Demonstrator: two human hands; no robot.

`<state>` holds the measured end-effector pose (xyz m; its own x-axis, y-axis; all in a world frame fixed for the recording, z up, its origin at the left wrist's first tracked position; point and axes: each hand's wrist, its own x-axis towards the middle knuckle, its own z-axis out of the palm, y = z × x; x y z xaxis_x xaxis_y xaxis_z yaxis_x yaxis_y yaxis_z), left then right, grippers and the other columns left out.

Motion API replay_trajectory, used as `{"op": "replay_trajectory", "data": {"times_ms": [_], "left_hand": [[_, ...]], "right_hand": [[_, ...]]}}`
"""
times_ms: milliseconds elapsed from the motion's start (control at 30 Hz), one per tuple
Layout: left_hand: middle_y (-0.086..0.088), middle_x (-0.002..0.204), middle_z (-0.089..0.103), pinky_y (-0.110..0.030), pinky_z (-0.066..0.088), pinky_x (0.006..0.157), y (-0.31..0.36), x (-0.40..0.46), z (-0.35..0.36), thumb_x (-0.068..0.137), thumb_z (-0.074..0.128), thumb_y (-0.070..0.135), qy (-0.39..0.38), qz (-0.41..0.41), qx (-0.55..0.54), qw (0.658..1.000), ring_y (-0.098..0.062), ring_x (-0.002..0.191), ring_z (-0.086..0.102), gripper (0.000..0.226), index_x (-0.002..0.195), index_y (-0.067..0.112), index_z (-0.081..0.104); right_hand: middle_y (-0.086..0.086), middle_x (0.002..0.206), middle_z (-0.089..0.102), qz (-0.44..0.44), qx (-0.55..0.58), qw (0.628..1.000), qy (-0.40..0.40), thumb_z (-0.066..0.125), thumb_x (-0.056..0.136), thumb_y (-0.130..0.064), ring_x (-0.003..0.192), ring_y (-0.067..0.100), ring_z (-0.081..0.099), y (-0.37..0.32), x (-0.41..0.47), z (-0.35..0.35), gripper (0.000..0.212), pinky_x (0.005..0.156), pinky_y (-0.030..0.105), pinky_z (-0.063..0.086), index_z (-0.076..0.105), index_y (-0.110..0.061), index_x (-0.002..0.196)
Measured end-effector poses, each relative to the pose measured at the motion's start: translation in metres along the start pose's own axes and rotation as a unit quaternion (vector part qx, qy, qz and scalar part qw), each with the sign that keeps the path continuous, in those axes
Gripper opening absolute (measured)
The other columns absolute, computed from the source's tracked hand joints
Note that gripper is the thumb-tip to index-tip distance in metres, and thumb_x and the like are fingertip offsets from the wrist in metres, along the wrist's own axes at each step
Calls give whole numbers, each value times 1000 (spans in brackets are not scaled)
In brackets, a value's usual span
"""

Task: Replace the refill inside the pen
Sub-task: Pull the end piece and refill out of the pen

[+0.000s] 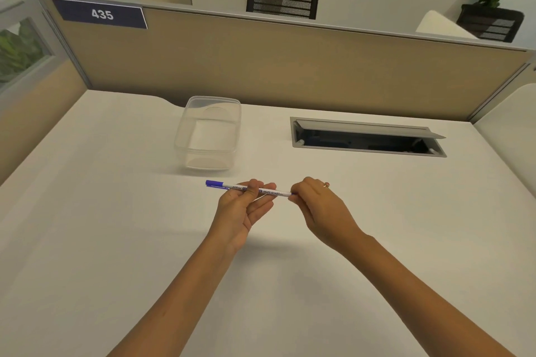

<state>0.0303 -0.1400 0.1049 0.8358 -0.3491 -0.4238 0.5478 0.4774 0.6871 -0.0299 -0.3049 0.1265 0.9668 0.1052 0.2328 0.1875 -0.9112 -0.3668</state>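
Pen, slim white plastic whiteboard marker w/ blue cap (249,189): held roughly level just above the white matte desk (116,240), between both hands, cap end pointing left.

Progress (my read): early. Barrel looks fully assembled, cap on, no refill visible anywhere in view, old or new. Everything still to do: open the back end, pull old refill, insert new, close up.

Grip state:
- left hand (243,211): palm up, thumb + fingertips pinching mid-barrel, other fingers loosely curled under it.
- right hand (316,206): fingers bunched tight on the tail end of the barrel, looks like a twist/pull grip on an end plug (can't tell if a plug is there, fingers hide it). Small ring on one finger.

Materials/shapes:
- pen: smooth hard cylinder, printed label w/ "WHITE BOARD" text, glossy-ish, prob slippery.
- clear rectangular plastic container (208,133): rounded corners, thin translucent walls, no lid, appears empty, sits on desk beyond the hands, well apart from pen.
- grey metal cable hatch (368,136): flap raised, dark recess, to the right of container.
- beige fabric partition (290,66) behind, blue "435" tag.
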Motion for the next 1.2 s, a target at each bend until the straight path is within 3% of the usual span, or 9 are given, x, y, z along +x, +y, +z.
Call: {"op": "replay_trajectory", "data": {"times_ms": [200, 400, 567, 733, 800, 900, 967, 1067, 1200], "left_hand": [[-10, 83, 77, -27, 58, 61, -2, -1, -1, 94, 48, 12, -12, 12, 3, 1000, -25, 82, 73, 13, 88, 5, 58], [-8, 83, 77, -25, 58, 65, -1, 0, -2, 95, 45, 12, -45, 50, 30, 997, -22, 85, 73, 16, 83, 9, 56], [-8, 81, 77, -25, 57, 66, 3, 4, -5, 94, 46, 8, -81, 82, 73, 991, -23, 85, 73, 17, 80, 9, 54], [-8, 83, 77, -25, 57, 69, 1, 6, -12, 94, 45, 6, -112, 104, 98, 983, -24, 87, 72, 17, 79, 9, 53], [-9, 84, 77, -25, 57, 68, -1, 7, -14, 93, 47, 9, -109, 98, 86, 985, -24, 87, 72, 15, 80, 10, 53], [-9, 86, 77, -25, 57, 68, -4, 6, -14, 87, 51, 19, -95, 87, 49, 990, -23, 86, 73, 10, 81, 11, 54], [-9, 87, 77, -25, 58, 67, -5, 6, -14, 88, 50, 18, -82, 79, 23, 993, -23, 88, 72, 11, 82, 10, 56], [-10, 88, 77, -26, 58, 66, -5, 5, -12, 92, 46, 14, -73, 68, -7, 995, -25, 88, 72, 16, 83, 9, 58], [-10, 89, 77, -27, 58, 66, -7, 4, -7, 92, 47, 15, -75, 66, -27, 995, -26, 88, 72, 16, 83, 10, 60]], "right_hand": [[-4, 75, 46, 34, 91, 995, -1, 45, 97, -15, 64, 18, 40, -5, -1, 3, 18, 56, 22, 27, 56, -7, 86], [-7, 59, 42, 181, 273, 945, -7, 46, 95, -12, 52, 3, 37, -19, -1, 4, 26, 49, 14, 29, 51, -15, 70], [-4, 56, 39, 319, 444, 835, -66, 43, 95, -16, 52, 11, 31, -22, 1, 4, 34, 48, 20, 25, 50, -18, 62], [-4, 50, 45, 426, 639, 627, -128, 45, 95, -18, 43, 7, 36, -17, 4, 1, 32, 35, 13, 24, 55, -13, 65], [-3, 54, 47, 399, 601, 673, -162, 45, 95, -23, 47, 10, 38, -13, 5, -2, 32, 38, 16, 27, 55, -15, 66], [-2, 67, 56, 267, 376, 875, -150, 44, 96, -34, 58, 13, 46, -14, 4, -3, 30, 50, 23, 37, 57, -16, 75], [-1, 76, 58, 158, 216, 960, -83, 52, 93, -33, 66, 15, 48, -11, 3, 1, 22, 59, 26, 40, 58, -14, 84], [4, 77, 57, 26, 103, 994, -9, 58, 91, -21, 65, 15, 43, -5, 3, 3, 14, 59, 25, 34, 59, -7, 86], [3, 73, 56, -13, 56, 998, -3, 53, 93, -22, 62, 18, 46, 1, 6, 0, 17, 56, 20, 27, 59, -9, 84]]}}
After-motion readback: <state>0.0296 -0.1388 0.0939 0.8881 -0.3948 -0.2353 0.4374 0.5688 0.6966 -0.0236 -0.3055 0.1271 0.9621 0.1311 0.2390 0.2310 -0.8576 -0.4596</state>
